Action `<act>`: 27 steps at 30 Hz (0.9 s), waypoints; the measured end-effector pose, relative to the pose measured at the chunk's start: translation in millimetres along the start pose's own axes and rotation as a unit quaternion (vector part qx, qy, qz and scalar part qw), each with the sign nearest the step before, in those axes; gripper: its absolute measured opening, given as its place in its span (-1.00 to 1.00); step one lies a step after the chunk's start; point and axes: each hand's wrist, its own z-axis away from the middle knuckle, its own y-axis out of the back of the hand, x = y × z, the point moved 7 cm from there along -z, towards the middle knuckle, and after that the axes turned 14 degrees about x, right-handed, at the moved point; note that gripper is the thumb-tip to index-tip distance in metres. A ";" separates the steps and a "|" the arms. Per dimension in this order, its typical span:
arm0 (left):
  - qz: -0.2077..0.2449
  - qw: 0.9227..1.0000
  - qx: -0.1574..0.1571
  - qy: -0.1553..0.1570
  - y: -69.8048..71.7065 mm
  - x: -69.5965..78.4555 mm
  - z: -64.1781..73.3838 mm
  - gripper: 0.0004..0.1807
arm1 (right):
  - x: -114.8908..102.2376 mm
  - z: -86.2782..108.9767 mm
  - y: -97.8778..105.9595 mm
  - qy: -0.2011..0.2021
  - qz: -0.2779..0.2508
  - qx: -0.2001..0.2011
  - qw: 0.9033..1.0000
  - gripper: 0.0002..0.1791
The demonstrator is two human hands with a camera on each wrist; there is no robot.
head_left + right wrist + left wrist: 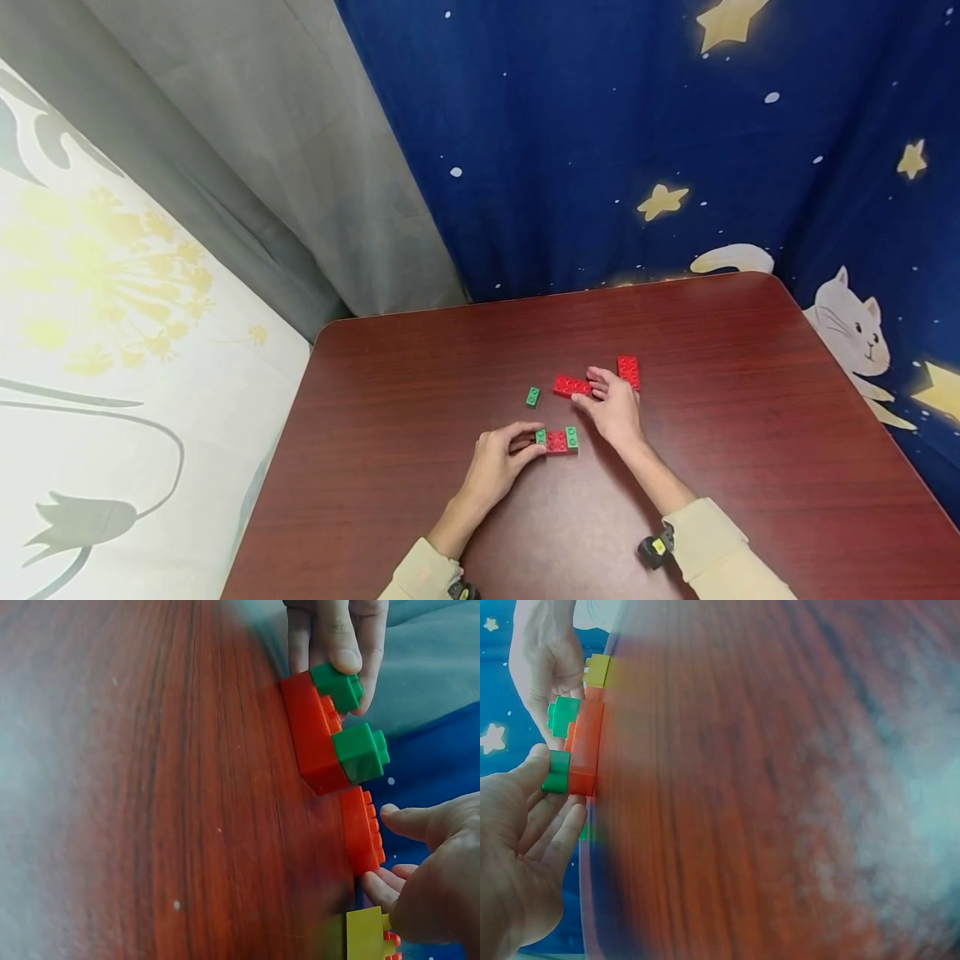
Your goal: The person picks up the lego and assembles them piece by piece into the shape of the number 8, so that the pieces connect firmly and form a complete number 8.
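At far left, beside the dark red table (390, 483): a white floral panel (112, 333), then a grey curtain (262, 150). On the table, left of centre: left hand (491, 467), with thumb and fingers pinching the left end of a brick assembly (557, 442). Beyond the assembly, near its left end: a loose green brick (532, 397), studs up, long axis pointing away from the person, with the far end angled slightly right.

At the fingertips of the left hand: the assembly — a red base with a left green block (541, 437) and a right green block (572, 438), one across each end. Long axis of the assembly: left to right; studs up. Long axes of both green blocks: crosswise to the base.

Farther back and to the right: a middle red brick (570, 385), long axis nearly left to right, with the right end slightly nearer. Around that end: right hand (617, 412), thumb and fingers parted, thumb just clear of the studs. Fingertip contact: cannot tell. Farthest right, partly behind the hand: another red brick (628, 368), long axis front to back. Near the right hand in the right wrist view — probably hidden from the head view — a yellow block (364, 934).
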 end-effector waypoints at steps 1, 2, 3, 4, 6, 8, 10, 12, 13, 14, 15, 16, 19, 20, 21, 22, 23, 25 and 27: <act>0.000 1.000 0.000 0.000 0.1 0.0 -0.1 -0.62 | -0.2 -0.6 -0.3 0.004 0.006 0.000 1.000 -0.35; 0.000 1.000 0.001 0.000 0.1 0.0 -0.2 -0.62 | -0.5 -1.1 -0.8 0.009 0.010 -0.001 1.000 -0.36; 0.001 1.000 0.001 -0.001 0.1 0.0 -0.3 -0.62 | -0.9 -1.3 -1.0 0.014 0.015 -0.001 1.000 -0.37; 0.001 1.000 0.001 -0.001 0.1 -0.1 -0.4 -0.62 | -0.9 -1.4 -1.0 0.020 0.022 -0.001 1.000 -0.37; 0.001 1.000 0.001 -0.002 0.1 -0.2 -0.4 -0.62 | -1.8 -0.8 -0.6 0.037 0.038 0.002 0.999 -0.39; 0.002 1.000 0.000 -0.001 0.0 -0.3 -0.4 -0.62 | -2.1 0.2 -0.4 0.059 0.063 0.008 0.996 -0.42; 0.003 1.000 0.000 0.000 0.1 -0.4 -0.3 -0.62 | -1.6 1.3 0.1 0.076 0.091 0.015 0.993 -0.44; 0.005 1.000 0.000 0.002 0.0 -0.3 -0.2 -0.62 | -1.3 2.5 0.2 0.088 0.111 0.022 0.990 -0.46; 0.005 1.000 0.000 0.002 -0.1 -0.2 0.0 -0.62 | -0.6 2.7 0.1 0.091 0.116 0.025 0.989 -0.47; 0.004 1.000 0.000 0.003 -0.1 -0.2 0.1 -0.62 | -0.5 3.0 0.1 0.094 0.118 0.027 0.988 -0.48; 0.003 1.000 0.000 0.003 -0.1 -0.1 0.2 -0.62 | -0.5 3.3 0.2 0.096 0.120 0.029 0.988 -0.49; 0.003 1.000 0.000 0.003 -0.1 0.0 0.3 -0.62 | -0.6 3.4 0.2 0.097 0.119 0.030 0.988 -0.50; 0.002 1.000 0.000 0.003 -0.1 0.0 0.4 -0.62 | -1.2 3.5 0.5 0.097 0.119 0.033 0.988 -0.52; 0.003 1.000 0.000 0.003 -0.1 -0.1 0.4 -0.61 | -1.6 3.6 0.5 0.097 0.118 0.032 0.988 -0.53; 0.003 1.000 0.001 0.003 0.0 -0.1 0.5 -0.61 | -2.1 3.6 0.5 0.097 0.118 0.030 0.988 -0.53; 0.004 1.000 0.001 0.003 0.0 -0.2 0.5 -0.61 | -2.5 3.6 0.3 0.096 0.117 0.028 0.988 -0.53; 0.005 1.000 0.001 0.002 0.0 -0.3 0.5 -0.61 | -3.0 3.7 0.1 0.097 0.117 0.025 0.988 -0.53; 0.006 1.000 0.001 0.002 0.0 -0.6 0.6 -0.61 | -4.5 4.0 -0.8 0.097 0.110 0.018 0.989 -0.53; 0.007 1.000 0.001 0.002 0.0 -0.8 0.7 -0.60 | -5.9 4.3 -1.3 0.098 0.104 0.012 0.990 -0.54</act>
